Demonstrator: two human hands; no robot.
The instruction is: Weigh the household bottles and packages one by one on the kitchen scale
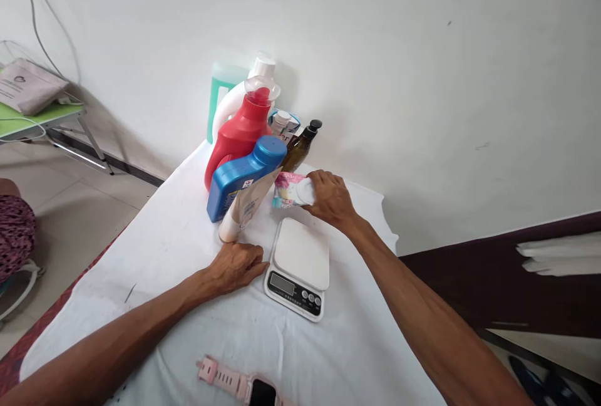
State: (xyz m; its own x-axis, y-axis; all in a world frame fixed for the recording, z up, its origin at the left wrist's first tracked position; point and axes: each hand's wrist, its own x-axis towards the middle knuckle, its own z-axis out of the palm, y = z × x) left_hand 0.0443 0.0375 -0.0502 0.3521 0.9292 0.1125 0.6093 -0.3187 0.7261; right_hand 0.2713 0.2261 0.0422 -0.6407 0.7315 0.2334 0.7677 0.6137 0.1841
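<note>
1. White kitchen scale, quantity 1: lies on the white cloth between the forearms; display with no legible reading, 3 round buttons beside it.
2. Pink-and-white packet, quantity 1: raised just beyond the scale's far edge, next to the bottles; its printed side shows flowers.
3. Right hand, quantity 1: grasping the packet by its right end, fingers bent over the top.
4. Left hand, quantity 1: fingers curled, knuckles up, at the scale's left edge and by the foot of the beige tube; cannot tell whether it grips anything.
5. Beige tube, quantity 1: tilted, in front of the blue bottle.
6. Step in hand, by judgement: handling the packet at the front of the bottle group. The next move calls for a firm right-hand hold and a path clear of tube and pump bottle.
7. Bottle group: blue bottle, 1; red bottle, 1; white bottle, 1, partly hidden; green container, 1; dark pump bottle, 1; small white-capped bottle, 1, mostly hidden.
8. Pink-strapped watch, quantity 1: near cloth, cut by the lower frame edge.
</note>
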